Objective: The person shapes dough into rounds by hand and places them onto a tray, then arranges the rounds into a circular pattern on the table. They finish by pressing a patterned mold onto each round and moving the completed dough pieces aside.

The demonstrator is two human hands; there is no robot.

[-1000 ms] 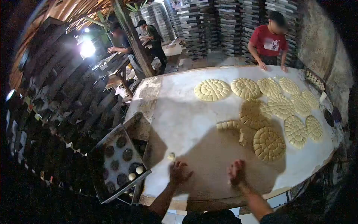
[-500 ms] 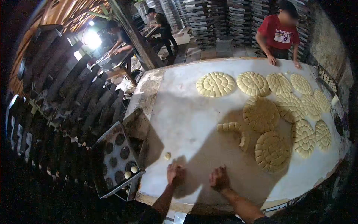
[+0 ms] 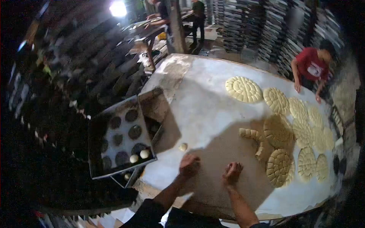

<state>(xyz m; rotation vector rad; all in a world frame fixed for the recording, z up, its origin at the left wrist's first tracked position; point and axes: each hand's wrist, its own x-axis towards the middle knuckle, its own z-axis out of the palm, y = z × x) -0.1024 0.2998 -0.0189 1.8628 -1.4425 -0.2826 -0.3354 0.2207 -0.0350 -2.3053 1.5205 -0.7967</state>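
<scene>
Both hands rest low over the near part of a pale table (image 3: 205, 72). My left hand (image 3: 189, 165) is curled, just below a small dough ball (image 3: 183, 146); whatever lies under its fingers is hidden. My right hand (image 3: 232, 173) is also curled, to the right of it, with its palm side out of sight. Beyond my right hand, a short curved row of cut dough pieces (image 3: 249, 133) lies beside a coiled, sliced dough round (image 3: 278, 131). Another dough round (image 3: 278, 167) lies nearer on the right.
A dark tray (image 3: 91, 152) with round marks and two dough balls (image 3: 144, 154) stands left of the table. More dough rounds (image 3: 243, 89) lie across the far and right side. A person in red (image 3: 311, 64) leans at the far right edge. Others work behind.
The view has swung left, so the table and dough rounds sit further right and the tray shows more fully. Both hands remain curled near the same part of the table.
</scene>
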